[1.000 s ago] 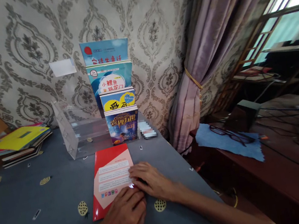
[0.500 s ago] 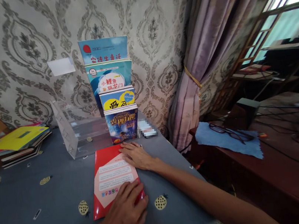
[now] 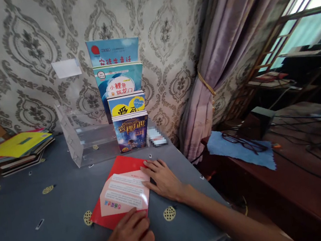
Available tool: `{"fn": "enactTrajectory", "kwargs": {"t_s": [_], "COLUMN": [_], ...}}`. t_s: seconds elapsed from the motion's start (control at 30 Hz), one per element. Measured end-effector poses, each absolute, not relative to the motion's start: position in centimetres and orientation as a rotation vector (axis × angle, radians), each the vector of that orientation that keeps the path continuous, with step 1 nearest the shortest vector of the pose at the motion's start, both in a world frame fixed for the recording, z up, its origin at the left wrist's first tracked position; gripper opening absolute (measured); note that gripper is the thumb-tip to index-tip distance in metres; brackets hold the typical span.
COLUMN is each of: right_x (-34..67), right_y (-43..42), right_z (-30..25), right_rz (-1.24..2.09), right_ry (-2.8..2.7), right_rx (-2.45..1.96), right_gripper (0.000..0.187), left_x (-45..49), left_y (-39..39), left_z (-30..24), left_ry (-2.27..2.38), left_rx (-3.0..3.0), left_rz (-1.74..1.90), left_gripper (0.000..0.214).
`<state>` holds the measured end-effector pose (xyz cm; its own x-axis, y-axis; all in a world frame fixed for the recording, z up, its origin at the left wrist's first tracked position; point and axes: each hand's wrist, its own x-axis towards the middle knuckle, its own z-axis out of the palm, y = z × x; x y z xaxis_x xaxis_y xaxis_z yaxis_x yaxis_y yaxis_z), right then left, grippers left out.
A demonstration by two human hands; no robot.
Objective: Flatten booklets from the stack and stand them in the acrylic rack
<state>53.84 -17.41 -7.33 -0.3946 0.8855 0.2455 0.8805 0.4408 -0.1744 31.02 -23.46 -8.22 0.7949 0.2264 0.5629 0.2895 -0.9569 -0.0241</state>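
A red book (image 3: 121, 164) with a pale pink text panel lies turned at an angle on the table. At its near edge my left hand (image 3: 128, 238) has its curled fingers on the cover, closed on that edge. My right hand (image 3: 164, 178) rests at the right side of the book, fingers spread, fingertips on the cover near the far right corner. Just beyond stands a clear acrylic rack (image 3: 71, 140) with several upright books in its right part. The dark blue book (image 3: 133, 132) is in front, behind it a yellow book (image 3: 119, 108) and two taller blue ones.
On the left lies a stack of books (image 3: 19, 145), a yellow one on top. A phone-like object (image 3: 157, 136), partly blurred out, is right of the rack. Glasses (image 3: 244, 142) lie on a blue cloth (image 3: 219, 148) on a lower dark red surface with cables, past the table edge.
The red book has turned clockwise on the table. My right hand has shifted right and nearer, along with the book's far right corner. My left hand has moved slightly nearer and left.
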Motion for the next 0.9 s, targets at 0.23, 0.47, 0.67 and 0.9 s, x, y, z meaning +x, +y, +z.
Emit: {"fn": "enactTrajectory", "kwargs": {"t_s": [0.23, 0.47, 0.67, 0.9], "right_x": [55.5, 55.4, 55.2, 56.6], "right_y": [-28.1, -33.8, -32.9, -32.1], "right_z": [-8.4, -12.6, -11.9, -9.7], "right_rz": [-0.225, -0.434, -0.422, -0.195], "right_ry": [-2.301, -2.261, -2.223, -2.438], "right_rx": [-1.411, -1.163, -1.108, -1.018], "right_gripper": [0.054, 0.045, 0.034, 0.032], "left_x": [28.0, 24.8, 24.6, 24.7], "left_y": [-24.8, -25.0, -24.9, -25.5], "left_z": [-7.7, -7.3, -8.0, -6.5], "left_ry": [-0.504, -0.566, -0.566, -0.585], "left_rx": [-2.699, -2.742, -2.744, -2.764], "left_rz": [-0.982, -0.715, -0.634, -0.573], "left_gripper": [0.024, 0.043, 0.048, 0.050]}}
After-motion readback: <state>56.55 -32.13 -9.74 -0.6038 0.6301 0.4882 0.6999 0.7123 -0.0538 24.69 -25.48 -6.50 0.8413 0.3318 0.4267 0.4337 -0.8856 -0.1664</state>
